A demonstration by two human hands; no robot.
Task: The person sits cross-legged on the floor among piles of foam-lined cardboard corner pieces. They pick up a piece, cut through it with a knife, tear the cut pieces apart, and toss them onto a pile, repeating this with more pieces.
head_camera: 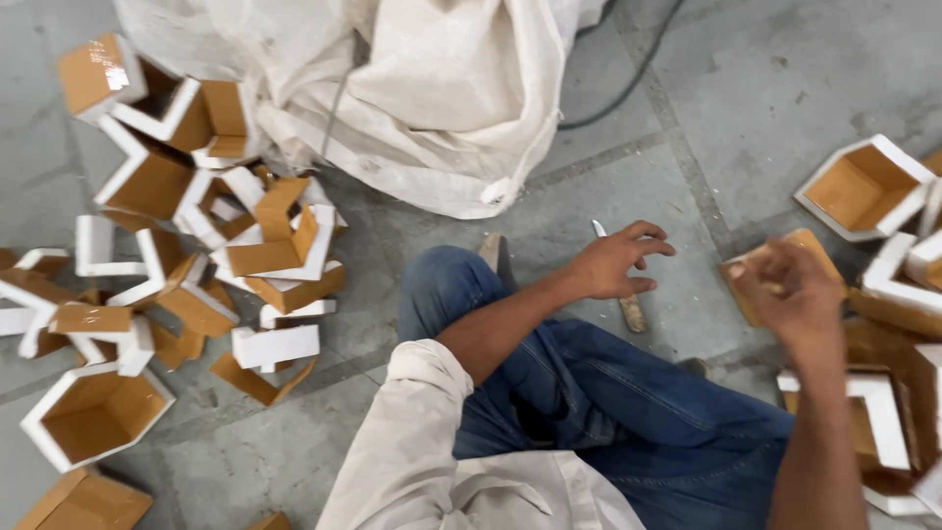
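Clearly, in the head view I saw my right hand (pixel 790 290), blurred, closed loosely on a flat tan panel (pixel 748 285) just above the floor (pixel 608 186), beside my knee. I judged it light, stiff and thin, likely easy to dent, best pinched by its edges. It looked brown, roughly square. My left hand (pixel 613 260) hovered open, fingers curled, empty, over a knife (pixel 628 304) on the floor.
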